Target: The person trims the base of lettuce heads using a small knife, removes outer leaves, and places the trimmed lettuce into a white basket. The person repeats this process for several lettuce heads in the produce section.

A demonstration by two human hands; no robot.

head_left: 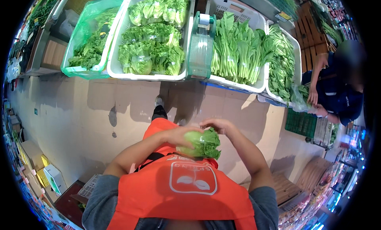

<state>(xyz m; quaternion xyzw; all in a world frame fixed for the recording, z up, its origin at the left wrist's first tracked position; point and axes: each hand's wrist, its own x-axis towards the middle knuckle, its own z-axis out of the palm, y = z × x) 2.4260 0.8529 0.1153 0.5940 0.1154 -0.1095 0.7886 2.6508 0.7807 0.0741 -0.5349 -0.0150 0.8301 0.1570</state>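
Observation:
In front of my red apron I hold a head of lettuce, green and leafy, with a shiny clear band or film on it. My left hand is wrapped round its paler left end. At the lettuce's far edge is my right hand, fingers bent and drawn together close to my left fingertips. Whatever they pinch is too small to make out. Beyond my hands, a white crate holds rows of similar lettuces.
A green roll dispenser stands between the lettuce crate and a crate of leafy greens. Further right is another crate of greens. Left, a green-lined crate. A co-worker handles a bag at the right, above a dark green crate.

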